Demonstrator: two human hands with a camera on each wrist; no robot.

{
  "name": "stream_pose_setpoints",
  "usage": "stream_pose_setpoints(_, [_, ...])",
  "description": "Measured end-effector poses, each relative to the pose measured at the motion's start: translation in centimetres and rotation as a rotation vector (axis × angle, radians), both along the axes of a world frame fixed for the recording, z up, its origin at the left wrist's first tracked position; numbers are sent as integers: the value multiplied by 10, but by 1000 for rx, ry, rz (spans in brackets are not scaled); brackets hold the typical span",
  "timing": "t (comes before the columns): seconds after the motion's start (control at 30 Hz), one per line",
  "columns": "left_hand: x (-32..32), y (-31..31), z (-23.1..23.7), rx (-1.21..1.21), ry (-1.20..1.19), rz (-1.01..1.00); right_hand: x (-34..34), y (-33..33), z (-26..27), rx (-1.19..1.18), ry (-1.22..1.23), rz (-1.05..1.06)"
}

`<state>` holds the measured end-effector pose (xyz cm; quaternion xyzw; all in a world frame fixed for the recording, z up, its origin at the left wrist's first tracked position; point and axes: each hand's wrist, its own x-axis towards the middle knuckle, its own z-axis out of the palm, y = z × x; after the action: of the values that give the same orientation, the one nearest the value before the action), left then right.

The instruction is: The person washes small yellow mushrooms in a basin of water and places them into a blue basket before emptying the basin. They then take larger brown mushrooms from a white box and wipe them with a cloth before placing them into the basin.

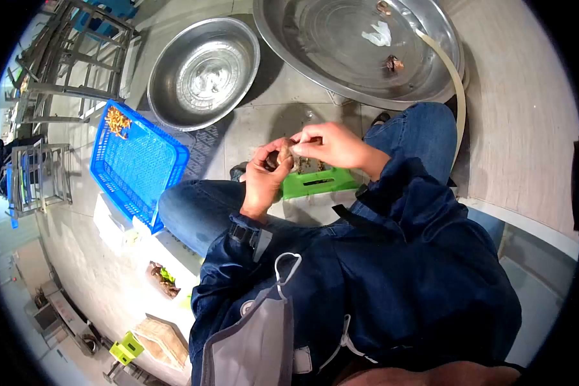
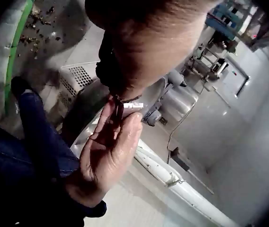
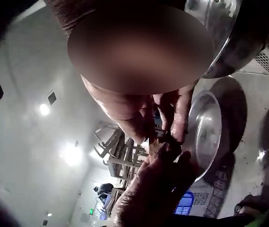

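Note:
Both hands meet above the lap, in front of the knees. In the head view the left hand (image 1: pixel 264 183) grips a small brown piece (image 1: pixel 284 154) between thumb and curled fingers. From the other side, the right hand (image 1: pixel 338 147) pinches a small pale thing against that piece. The left wrist view has the right hand (image 2: pixel 110 153) with its thumb on a short light-coloured item (image 2: pixel 133 106), perhaps a blade; I cannot tell. Fingers of the right hand (image 3: pixel 134 111) and left hand (image 3: pixel 148 189) close around the brown piece (image 3: pixel 157 147) in the right wrist view, partly hiding it.
A large metal basin (image 1: pixel 341 80) with a pale hose (image 1: pixel 457 90) and a few scraps lies ahead. Left of it are a smaller basin (image 1: pixel 174 106) and a blue basket (image 1: pixel 151 161) holding orange-brown pieces (image 1: pixel 118 122). A green stool (image 1: pixel 309 184) sits between the legs.

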<state>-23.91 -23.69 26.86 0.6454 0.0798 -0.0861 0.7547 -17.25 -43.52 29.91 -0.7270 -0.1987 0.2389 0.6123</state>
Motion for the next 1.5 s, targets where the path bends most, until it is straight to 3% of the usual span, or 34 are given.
stream_pose_setpoints(0.07, [-1,0,0,-108,40,20,2,-1,-5,-65,-110,3])
stream_pose_setpoints(0.13, [-2,-2,9,-198,71,39,11,-7,-10,-2,111,-36])
stream_pose_setpoints(0.17, [-1,-1,7,-131,36,29,13,-8,-12,30,217,-55])
stream_pose_setpoints(0.27, [4,2,-2,106,-77,-29,2,0,-15,51,33,-53])
stream_pose_setpoints(0.33, [1,5,-2,132,-112,-57,4,-2,-24,8,-46,0])
stream_pose_setpoints(0.37, [0,6,1,147,-126,-74,10,-7,-7,-120,122,14])
stream_pose_setpoints(0.43, [1,6,3,245,-161,-99,13,-10,-8,5,228,-21])
stream_pose_setpoints(0.57, [3,1,7,426,-251,-109,2,-4,-14,3,-61,18])
stream_pose_setpoints(0.67, [3,3,20,406,-304,-156,13,-15,-5,-31,225,33])
stream_pose_setpoints(0.77, [6,0,22,587,-393,-142,4,-9,-5,40,-54,95])
stream_pose_setpoints(0.9, [5,3,33,634,-456,-188,9,-16,-6,23,241,13])
stream_pose_setpoints(1.03, [9,0,33,813,-584,-238,0,-10,-6,-92,-62,79])
stream_pose_setpoints(1.07, [8,2,30,831,-599,-252,3,-12,-2,-119,10,109])
stream_pose_setpoints(1.17, [4,5,20,365,-332,-149,8,-19,2,191,475,-51])
stream_pose_setpoints(1.2, [2,1,28,71,-140,-117,13,-19,-6,254,547,-41])
stream_pose_setpoints(1.23, [4,1,28,-38,-122,-83,12,-19,-7,239,499,-54])
stream_pose_setpoints(1.43, [6,3,22,-126,-6,-37,2,-6,-4,216,271,1])
stream_pose_setpoints(1.47, [7,5,20,-122,3,-42,4,-8,-3,103,142,21])
stream_pose_setpoints(1.5, [7,6,18,-117,12,-48,6,-8,-3,162,252,-24])
